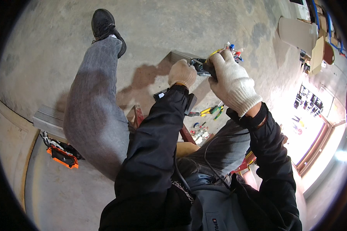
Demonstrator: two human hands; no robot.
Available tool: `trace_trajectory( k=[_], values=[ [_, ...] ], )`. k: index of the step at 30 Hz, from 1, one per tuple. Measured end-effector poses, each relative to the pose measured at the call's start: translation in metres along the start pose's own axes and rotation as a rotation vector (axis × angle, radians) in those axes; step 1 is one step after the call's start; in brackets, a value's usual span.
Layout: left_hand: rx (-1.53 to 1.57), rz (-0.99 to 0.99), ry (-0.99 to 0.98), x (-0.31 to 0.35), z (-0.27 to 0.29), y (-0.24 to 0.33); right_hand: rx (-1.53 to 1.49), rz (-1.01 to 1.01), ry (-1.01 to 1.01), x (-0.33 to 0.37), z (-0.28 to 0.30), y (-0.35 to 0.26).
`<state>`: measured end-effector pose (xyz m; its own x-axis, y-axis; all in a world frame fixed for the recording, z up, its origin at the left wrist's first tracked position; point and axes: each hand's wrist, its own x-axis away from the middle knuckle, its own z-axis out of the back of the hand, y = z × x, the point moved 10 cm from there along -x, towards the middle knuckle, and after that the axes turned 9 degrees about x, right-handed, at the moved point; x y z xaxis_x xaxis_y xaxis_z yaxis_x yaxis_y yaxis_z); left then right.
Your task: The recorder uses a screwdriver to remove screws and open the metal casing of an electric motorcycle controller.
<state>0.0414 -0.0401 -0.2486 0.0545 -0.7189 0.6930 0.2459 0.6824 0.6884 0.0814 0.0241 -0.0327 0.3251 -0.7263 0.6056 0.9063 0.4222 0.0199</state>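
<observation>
My left hand [182, 74], in a white knitted glove, is closed at the near edge of a grey metal-cased unit [180, 56]; its fingertips are mostly hidden. Black parts and a ribbed piece show on the unit between my hands. My right hand [232, 82], also gloved, is wrapped round a dark-handled tool [209, 69] that looks like a screwdriver, held over the right end of the unit. Beyond the right fingers, red, blue and white connectors [235, 52] on wires stick out.
Yellow-green-handled pliers [207, 111] and small loose parts [199, 132] lie on the concrete floor between my legs. By my left leg are a silver finned case [50, 121] and an orange-black part [62, 157]. A grey bin [297, 34] and cardboard stand far right.
</observation>
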Motion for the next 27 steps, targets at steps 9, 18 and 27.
trace_trajectory(
  k=[9, 18, 27],
  values=[
    [0.005, -0.021, -0.005, -0.005, -0.002, -0.003, -0.118, -0.178, 0.094, 0.001, 0.003, 0.016],
    [0.0, 0.019, -0.025, -0.007, -0.002, -0.008, -0.097, -0.03, 0.168, 0.01, 0.012, 0.009],
    [0.005, 0.011, -0.036, -0.009, -0.005, -0.006, -0.066, -0.184, 0.165, 0.021, 0.008, 0.022]
  ],
)
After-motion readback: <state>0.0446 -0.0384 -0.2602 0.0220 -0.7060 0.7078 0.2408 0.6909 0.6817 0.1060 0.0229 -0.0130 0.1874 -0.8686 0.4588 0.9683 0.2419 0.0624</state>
